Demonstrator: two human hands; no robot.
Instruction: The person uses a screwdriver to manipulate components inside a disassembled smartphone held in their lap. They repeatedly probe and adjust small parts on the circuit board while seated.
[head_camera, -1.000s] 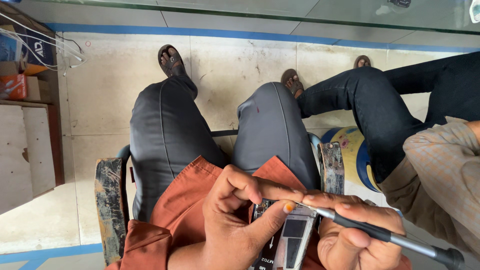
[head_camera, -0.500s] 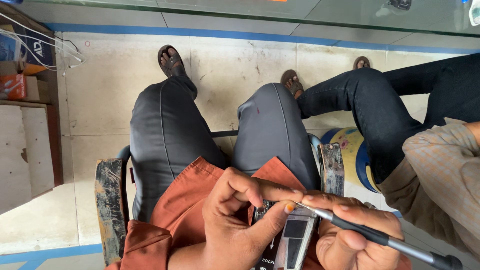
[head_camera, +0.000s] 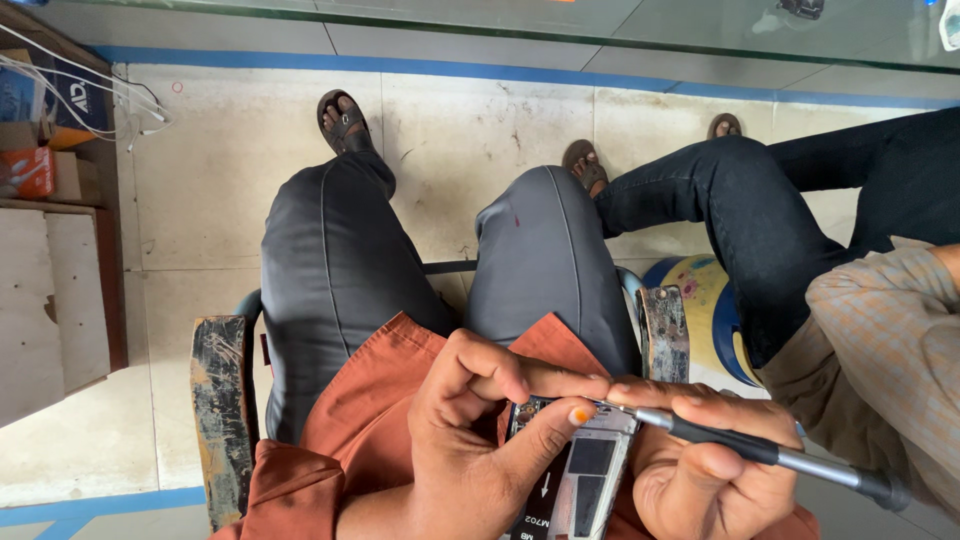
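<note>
An opened mobile phone (head_camera: 580, 475) with its back cover off lies over my lap at the bottom of the head view. My left hand (head_camera: 470, 430) grips its upper edge, thumb and forefinger pinching near the top corner. My right hand (head_camera: 705, 470) holds a thin screwdriver (head_camera: 760, 455) with a dark grip and metal shaft. Its tip rests at the phone's top edge, next to my left fingertips. The phone's lower part is cut off by the frame.
I sit on a worn chair with scratched armrests (head_camera: 220, 400). Another person's leg (head_camera: 760, 220) in dark trousers and checked sleeve (head_camera: 890, 340) are close on the right. A wooden shelf (head_camera: 60, 250) with boxes and cables stands left. A yellow-blue stool (head_camera: 705, 310) sits right.
My hands and the phone stay almost still. The screwdriver has shifted very slightly at the phone's top edge.
</note>
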